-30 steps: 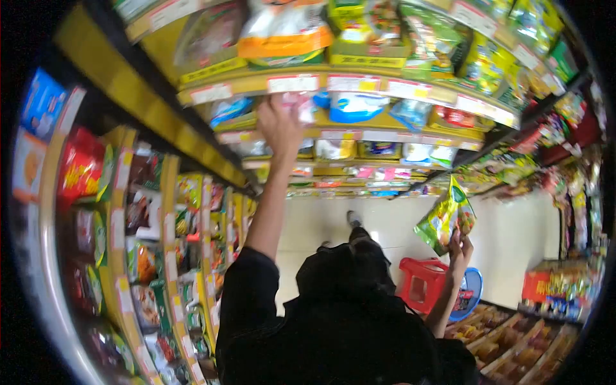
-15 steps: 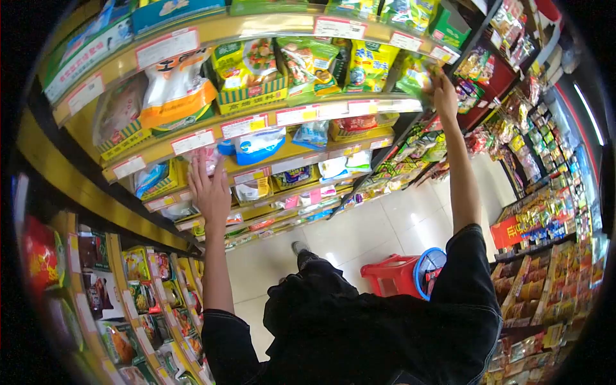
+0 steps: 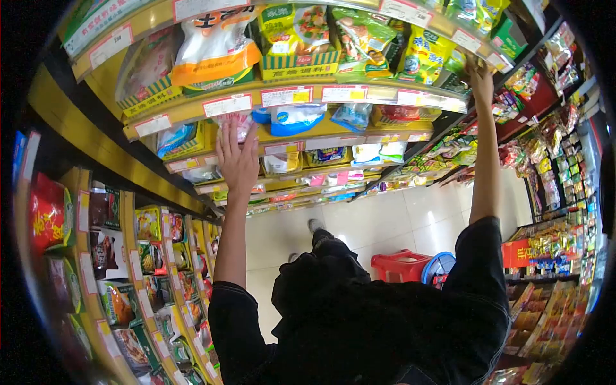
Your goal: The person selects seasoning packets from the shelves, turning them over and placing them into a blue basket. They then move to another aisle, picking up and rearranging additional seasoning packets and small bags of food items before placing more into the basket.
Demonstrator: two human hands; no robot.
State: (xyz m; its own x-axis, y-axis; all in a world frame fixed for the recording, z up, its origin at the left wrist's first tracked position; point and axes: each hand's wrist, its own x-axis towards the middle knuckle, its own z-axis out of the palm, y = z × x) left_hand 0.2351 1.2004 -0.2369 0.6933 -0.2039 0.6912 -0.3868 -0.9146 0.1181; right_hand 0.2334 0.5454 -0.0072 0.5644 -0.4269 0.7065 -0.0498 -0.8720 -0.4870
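My left hand [image 3: 239,160] has its fingers stretched upward over a pink-and-white bag [image 3: 235,123] on the middle shelf, just left of a blue-and-white bag [image 3: 298,120]. Higher up at the right, my right hand [image 3: 480,82] reaches to the shelf's end, beside a green packet [image 3: 454,64]; its fingertips are partly hidden there, and what they hold, if anything, cannot be made out. Yellow-and-green packets [image 3: 425,56] stand left of that hand. An orange-and-white bag [image 3: 217,48] lies on the same upper shelf, beside a striped carton [image 3: 300,67].
A red stool [image 3: 399,264] and a blue basket [image 3: 439,267] stand on the tiled floor [image 3: 378,221]. Shelves of packets [image 3: 153,282] rise at the left. Hanging snack packets and racks [image 3: 545,301] line the right side.
The view has shifted, so shelves and stool sit differently in the frame. Both hands stay near the same shelf places, the left over the pink-and-white bag, the right at the shelf's end.
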